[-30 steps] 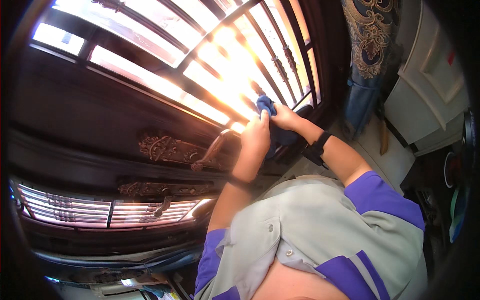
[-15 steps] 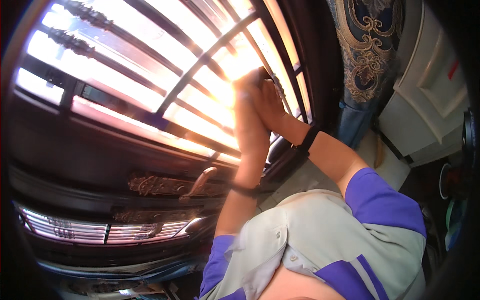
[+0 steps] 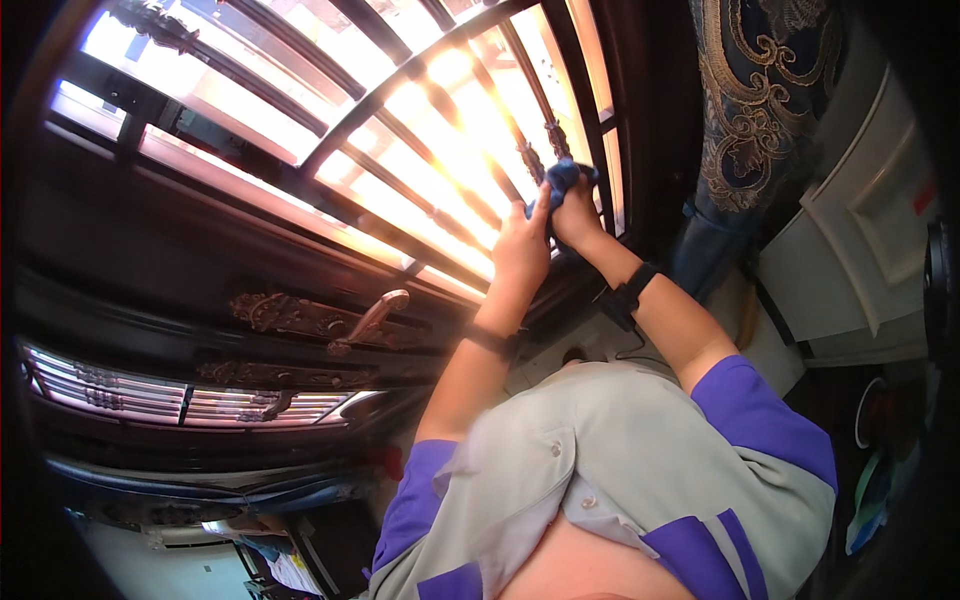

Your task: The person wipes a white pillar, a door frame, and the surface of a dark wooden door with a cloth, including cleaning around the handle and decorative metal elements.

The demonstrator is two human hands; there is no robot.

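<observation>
A dark metal door with a barred, brightly backlit opening stands in front of me, its grille [image 3: 352,130] running across the upper part of the view. Both hands reach up to the grille's right side, where a blue cloth [image 3: 566,178] is bunched against the bars. My right hand [image 3: 577,215] is closed on the cloth. Just left of it, my left hand [image 3: 522,248] has its thumb and fingers around the lower end of the cloth, close to a bar. Parts of the fingers are hidden behind the cloth and lost in glare.
An ornate bronze door handle [image 3: 368,322] juts from the door left of my left forearm. At right hangs a blue curtain [image 3: 750,120] with gold embroidery, beside a white panelled surface [image 3: 835,240]. Another room shows at lower left.
My hands have come down the bars, a little closer to me and slightly right. The blue cloth now shows plainly between them; before, the hands overlapped in glare. The view has shifted slightly.
</observation>
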